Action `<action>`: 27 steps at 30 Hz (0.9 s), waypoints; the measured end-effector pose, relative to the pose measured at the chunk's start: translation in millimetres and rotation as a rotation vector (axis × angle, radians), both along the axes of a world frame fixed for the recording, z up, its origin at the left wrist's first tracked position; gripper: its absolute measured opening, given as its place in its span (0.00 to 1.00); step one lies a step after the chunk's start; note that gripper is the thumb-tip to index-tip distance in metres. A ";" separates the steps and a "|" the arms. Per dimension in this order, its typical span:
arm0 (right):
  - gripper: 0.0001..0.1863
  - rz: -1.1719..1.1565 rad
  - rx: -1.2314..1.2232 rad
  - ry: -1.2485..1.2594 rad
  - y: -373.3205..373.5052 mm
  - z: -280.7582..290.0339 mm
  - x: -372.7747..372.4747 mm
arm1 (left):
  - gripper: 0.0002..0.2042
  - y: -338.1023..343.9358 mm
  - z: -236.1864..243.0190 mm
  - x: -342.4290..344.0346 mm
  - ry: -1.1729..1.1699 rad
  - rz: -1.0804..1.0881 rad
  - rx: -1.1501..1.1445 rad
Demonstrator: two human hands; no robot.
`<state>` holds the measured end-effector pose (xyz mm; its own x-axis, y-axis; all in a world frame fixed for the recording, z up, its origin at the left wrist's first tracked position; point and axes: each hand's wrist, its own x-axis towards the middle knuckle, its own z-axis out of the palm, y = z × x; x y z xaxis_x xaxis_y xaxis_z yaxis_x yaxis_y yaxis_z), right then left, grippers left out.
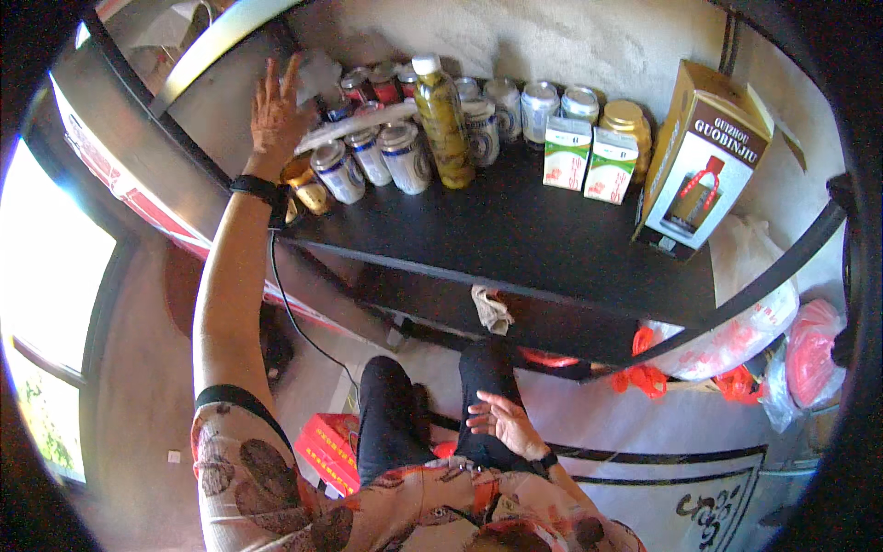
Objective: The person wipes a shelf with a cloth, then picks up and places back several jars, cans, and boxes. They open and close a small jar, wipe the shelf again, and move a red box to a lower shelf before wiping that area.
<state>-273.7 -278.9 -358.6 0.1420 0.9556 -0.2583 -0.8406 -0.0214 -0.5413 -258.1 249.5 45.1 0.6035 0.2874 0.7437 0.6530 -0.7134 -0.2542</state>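
Head view: reaching up into the back-left corner of a dark shelf (515, 230), nothing grabbed yet.

Left hand (276, 110) raised, fingers spread apart, palm against or just off a pale crumpled bit of plastic (322, 72) behind the cans; can't tell if actually touching. Right beside it, a long white strip (354, 126) lying across the front row of blue-and-white cans (368, 156), with red cans (372, 87) behind. Tall bottle with a white cap (441, 120) standing upright mid-shelf, two green-and-white cartons (589, 156) and a tall gold box (704, 152) further right. Right hand (501, 423) down on the thigh, fingers loose and apart, empty. Looks like early going: shelf stock all in place, nothing lifted out.
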 end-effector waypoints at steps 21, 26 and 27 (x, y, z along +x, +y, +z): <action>0.20 -0.192 0.017 -0.424 -19.7 -4.4 -17.8 | 0.15 -317.4 -318.3 -18.1 0.255 -0.779 -0.818; 0.16 -0.175 0.062 -0.660 -28.1 -4.0 -13.6 | 0.22 -275.0 -423.9 42.1 -0.053 -0.319 -0.995; 0.14 -0.168 0.034 -0.616 -28.8 -3.3 -13.7 | 0.23 -269.8 -435.2 48.3 0.005 -0.343 -1.164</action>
